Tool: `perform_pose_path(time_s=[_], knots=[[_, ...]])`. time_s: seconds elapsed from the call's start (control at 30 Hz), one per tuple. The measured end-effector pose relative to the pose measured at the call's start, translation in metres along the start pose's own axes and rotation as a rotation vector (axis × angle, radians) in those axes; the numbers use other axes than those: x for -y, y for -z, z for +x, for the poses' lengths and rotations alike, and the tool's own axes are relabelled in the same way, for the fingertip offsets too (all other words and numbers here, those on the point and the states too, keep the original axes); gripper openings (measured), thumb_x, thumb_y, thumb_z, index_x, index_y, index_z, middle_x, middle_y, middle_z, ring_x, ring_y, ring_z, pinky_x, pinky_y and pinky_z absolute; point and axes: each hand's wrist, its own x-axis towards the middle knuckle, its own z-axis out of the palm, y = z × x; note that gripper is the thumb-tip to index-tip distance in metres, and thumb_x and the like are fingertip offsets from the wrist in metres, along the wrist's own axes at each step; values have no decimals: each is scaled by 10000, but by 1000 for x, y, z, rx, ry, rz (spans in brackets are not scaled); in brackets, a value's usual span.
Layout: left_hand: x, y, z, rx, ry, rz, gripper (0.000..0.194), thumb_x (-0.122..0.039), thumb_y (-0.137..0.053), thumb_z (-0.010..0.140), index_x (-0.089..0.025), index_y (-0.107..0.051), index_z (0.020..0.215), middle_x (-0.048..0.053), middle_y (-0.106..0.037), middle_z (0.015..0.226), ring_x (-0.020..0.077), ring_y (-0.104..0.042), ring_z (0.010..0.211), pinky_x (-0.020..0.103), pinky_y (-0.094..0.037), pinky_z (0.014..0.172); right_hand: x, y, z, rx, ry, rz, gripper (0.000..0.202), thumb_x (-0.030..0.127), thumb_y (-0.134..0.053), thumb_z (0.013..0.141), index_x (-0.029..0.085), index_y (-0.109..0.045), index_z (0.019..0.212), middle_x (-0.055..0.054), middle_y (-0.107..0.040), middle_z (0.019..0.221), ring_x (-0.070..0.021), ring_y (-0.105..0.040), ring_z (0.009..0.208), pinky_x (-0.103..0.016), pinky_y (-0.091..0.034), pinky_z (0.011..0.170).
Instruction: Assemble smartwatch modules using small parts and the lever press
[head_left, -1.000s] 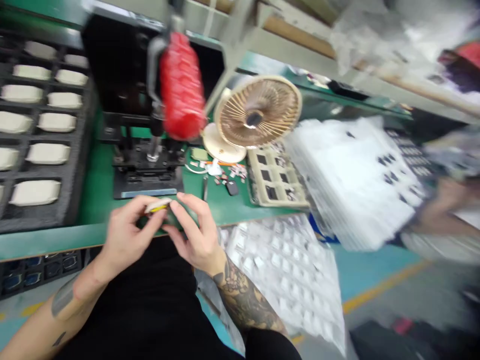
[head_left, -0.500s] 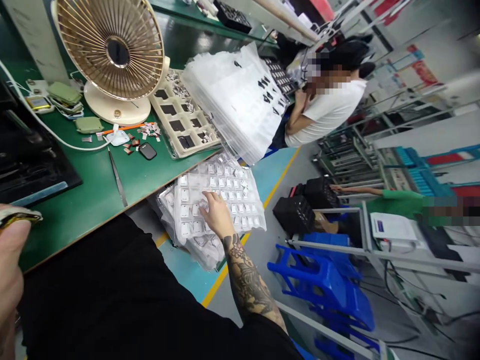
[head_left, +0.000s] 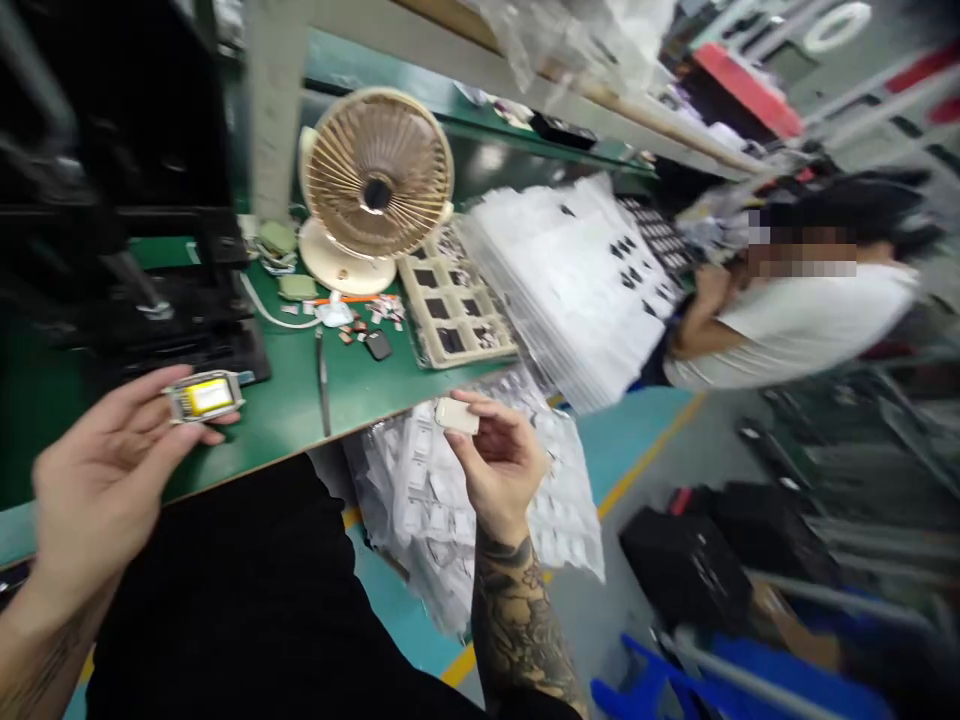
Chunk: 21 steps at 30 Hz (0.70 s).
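Between the fingertips of my left hand (head_left: 124, 465) is a small device housing (head_left: 208, 396), its inside showing a yellow-edged silver battery. It hangs above the green bench (head_left: 289, 420). My right hand (head_left: 499, 460) pinches a small off-white plastic cover (head_left: 456, 415) by its right end, the flat face toward me. Below that hand, beside the bench, lies a stack of clear plastic trays (head_left: 424, 470) with several white pieces in their pockets. The two held parts are apart from each other.
Tweezers (head_left: 322, 385) lie near the bench edge. Behind are a fan (head_left: 375, 190), a beige compartment tray (head_left: 450, 320) and a dark press-like machine (head_left: 150, 260). White tray stacks (head_left: 570, 290) overhang the right side. A person (head_left: 795, 310) sits beyond.
My right hand has lifted from the tray stack and now holds an off-white cover. My left hand has come further into view with the battery housing. The camera view has turned left.
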Motion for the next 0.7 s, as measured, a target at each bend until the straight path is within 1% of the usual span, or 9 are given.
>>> perform_pose_path(time_s=[0.07,0.1,0.2,0.27,0.33,0.4,0.47,0.6,0.7], knots=[[-15,-10,-2,18,33,-112,468,-343,-908,981,-194,-789,1409,93,-896,1178,250,-873,950,345,-747,849,22,-51,14,46,77,167,336,229,-896,949,246,-678,1204,-151,-834,1314,-255,-839,1174,-369,-717,923],[-19,-12,-2,37,49,-167,464,-347,-906,980,-172,-795,1395,117,-899,1158,259,-877,928,348,-751,815,33,-76,20,91,104,229,335,222,-890,955,252,-673,1209,-154,-834,1321,-260,-840,1174,-379,-720,921],[-15,-8,2,59,81,-283,512,-337,-886,997,-151,-775,1462,157,-889,1239,281,-887,995,363,-767,829,60,-144,28,255,208,370,331,226,-886,963,275,-683,1221,-133,-838,1308,-283,-818,1207,-475,-708,1004],[-8,-2,3,50,93,-337,527,-313,-880,1002,-163,-768,1494,165,-867,1329,302,-883,1104,365,-770,880,72,-177,30,356,289,399,330,210,-890,956,286,-705,1219,-108,-845,1277,-290,-790,1229,-541,-670,1087],[-1,3,2,46,90,-378,498,-281,-877,1001,-178,-787,1480,165,-842,1397,323,-866,1202,372,-763,953,79,-199,30,437,321,377,343,180,-888,953,292,-722,1231,-93,-845,1277,-290,-763,1254,-563,-638,1130],[2,6,1,48,74,-415,464,-244,-874,1000,-192,-807,1456,159,-822,1444,326,-842,1276,380,-738,1045,81,-211,31,514,307,336,366,165,-884,957,295,-734,1264,-86,-837,1309,-284,-745,1281,-558,-624,1151],[3,7,0,51,61,-451,461,-218,-868,1003,-202,-806,1459,154,-808,1470,319,-827,1311,377,-721,1087,79,-215,31,571,286,306,368,161,-869,973,296,-747,1293,-85,-827,1347,-282,-735,1311,-558,-614,1173],[0,7,-1,70,26,-494,476,-182,-837,1026,-203,-778,1499,151,-819,1452,280,-840,1286,325,-716,1075,74,-209,30,617,287,260,371,133,-811,1003,302,-771,1331,-88,-786,1446,-287,-722,1376,-560,-601,1206],[-1,5,-1,56,23,-511,427,-188,-846,1026,-194,-800,1450,137,-862,1360,250,-865,1217,279,-719,1034,72,-203,27,615,304,213,430,146,-818,991,315,-778,1384,-100,-690,1585,-310,-684,1450,-548,-610,1202]])
